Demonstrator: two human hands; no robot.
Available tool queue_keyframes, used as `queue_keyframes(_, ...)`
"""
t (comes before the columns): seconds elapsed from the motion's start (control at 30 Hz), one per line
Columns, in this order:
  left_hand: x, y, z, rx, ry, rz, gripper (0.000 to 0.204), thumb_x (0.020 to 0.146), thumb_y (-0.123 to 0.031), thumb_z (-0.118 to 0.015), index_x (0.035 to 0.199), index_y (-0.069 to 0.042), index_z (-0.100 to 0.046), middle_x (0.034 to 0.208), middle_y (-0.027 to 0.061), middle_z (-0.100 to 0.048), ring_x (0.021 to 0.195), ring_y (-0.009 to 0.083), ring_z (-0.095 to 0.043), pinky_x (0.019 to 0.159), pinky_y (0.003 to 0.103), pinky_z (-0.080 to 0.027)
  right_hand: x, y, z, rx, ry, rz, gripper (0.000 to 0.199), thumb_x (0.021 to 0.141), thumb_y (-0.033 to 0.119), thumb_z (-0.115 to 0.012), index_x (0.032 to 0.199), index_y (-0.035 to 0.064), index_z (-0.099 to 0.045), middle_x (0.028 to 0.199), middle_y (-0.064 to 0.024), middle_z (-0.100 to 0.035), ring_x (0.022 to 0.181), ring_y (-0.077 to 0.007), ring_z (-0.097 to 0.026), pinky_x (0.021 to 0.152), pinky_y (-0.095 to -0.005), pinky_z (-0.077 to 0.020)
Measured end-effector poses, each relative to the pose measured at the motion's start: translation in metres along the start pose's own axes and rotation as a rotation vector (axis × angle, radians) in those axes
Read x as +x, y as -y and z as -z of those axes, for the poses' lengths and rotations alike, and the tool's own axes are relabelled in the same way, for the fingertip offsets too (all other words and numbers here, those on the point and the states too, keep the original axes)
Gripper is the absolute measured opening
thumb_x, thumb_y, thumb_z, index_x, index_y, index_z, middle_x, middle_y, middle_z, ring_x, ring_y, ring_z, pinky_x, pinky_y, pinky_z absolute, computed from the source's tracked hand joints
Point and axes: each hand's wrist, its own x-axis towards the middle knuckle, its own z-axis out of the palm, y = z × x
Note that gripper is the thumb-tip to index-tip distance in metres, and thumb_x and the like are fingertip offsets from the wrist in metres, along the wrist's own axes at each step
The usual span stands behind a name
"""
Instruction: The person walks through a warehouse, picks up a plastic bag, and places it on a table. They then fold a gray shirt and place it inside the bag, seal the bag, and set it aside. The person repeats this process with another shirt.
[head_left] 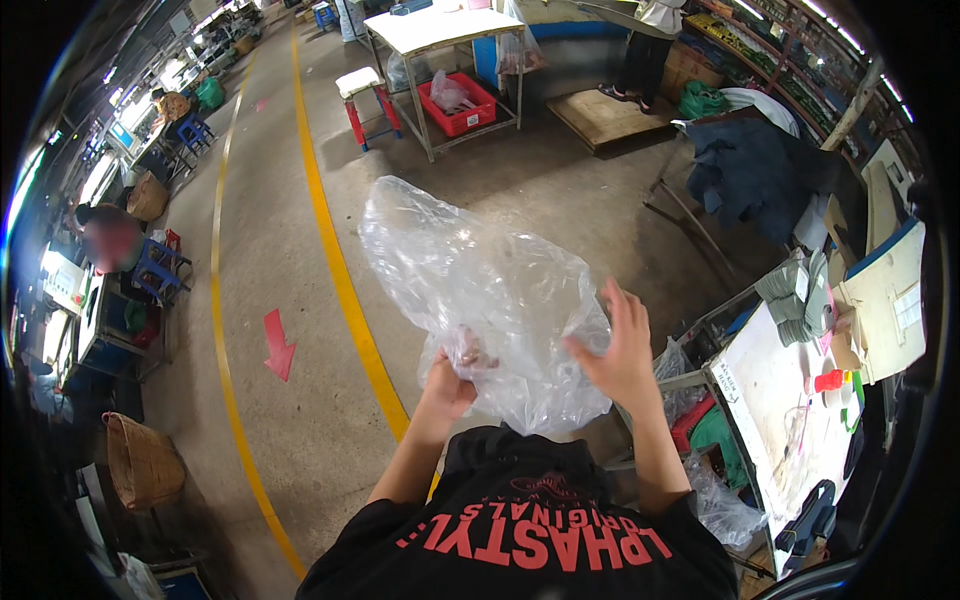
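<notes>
A large clear plastic bag hangs in front of me, crumpled and partly puffed out. My left hand is closed on its lower left part, with the fingers showing through the film. At the bag's right edge is my right hand, its fingers spread and the thumb pointing at the film. Whether the right thumb touches the bag I cannot tell. Nothing can be made out inside the bag.
To my right stands a white-topped table with stacked grey-green pieces. Ahead are a white table, a red crate and a stool. Dark fabric lies farther right. A wicker basket stands left, beyond yellow floor lines.
</notes>
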Motion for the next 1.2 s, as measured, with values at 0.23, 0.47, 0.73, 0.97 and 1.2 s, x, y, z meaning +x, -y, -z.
queue_keyframes(0.23,-0.007,0.008,0.018,-0.395,0.712,0.533,0.053,0.101,-0.05,-0.056,0.135,-0.01,-0.055,0.108,0.0044,-0.061,0.094,0.0194,-0.063,0.08,0.038,-0.054,0.017,-0.08,-0.13,0.429,0.209,0.213,0.092,0.079,0.04,-0.086,0.147,-0.0025,-0.042,0.135,-0.0268,-0.058,0.113,-0.0392,-0.061,0.094,-0.0478,-0.0503)
queue_keyframes(0.47,-0.034,-0.069,0.054,1.151,0.392,0.226,0.086,0.085,-0.049,-0.081,0.148,-0.001,-0.048,0.135,0.0132,-0.059,0.117,0.0241,-0.061,0.096,0.04,-0.051,0.006,-0.174,-0.085,0.459,0.035,-0.226,0.019,0.096,0.021,-0.067,0.104,0.0039,-0.067,0.097,-0.007,-0.07,0.087,-0.0198,-0.067,0.075,-0.038,-0.0552)
queue_keyframes(0.73,-0.004,-0.076,0.066,1.296,0.166,-0.287,0.045,0.098,-0.024,-0.064,0.134,0.004,-0.059,0.128,0.0124,-0.068,0.116,0.0218,-0.067,0.096,0.036,-0.054,-0.035,-0.113,-0.075,1.032,0.005,-0.288,0.025,0.094,0.013,-0.068,0.117,0.0022,-0.069,0.1,-0.011,-0.073,0.086,-0.0171,-0.068,0.082,-0.0346,-0.0568)
queue_keyframes(0.97,-0.024,-0.081,0.001,0.468,-0.017,-0.114,0.037,0.101,-0.019,-0.06,0.134,-0.002,-0.058,0.126,0.0105,-0.069,0.116,0.0236,-0.068,0.093,0.035,-0.058,-0.071,-0.157,-0.098,0.345,0.162,-0.011,0.03,0.093,0.016,-0.072,0.12,0.0029,-0.067,0.113,-0.007,-0.072,0.101,-0.018,-0.068,0.087,-0.0317,-0.0546)
queue_keyframes(1.2,-0.005,-0.082,0.035,1.267,0.538,0.197,0.064,0.09,-0.035,-0.077,0.141,-0.002,-0.058,0.125,0.0095,-0.07,0.11,0.0225,-0.068,0.099,0.038,-0.053,-0.057,-0.196,-0.06,1.21,-0.198,-0.232,0.026,0.102,0.026,-0.06,0.116,0.0057,-0.065,0.113,-0.0075,-0.067,0.1,-0.0218,-0.067,0.085,-0.0373,-0.0589)
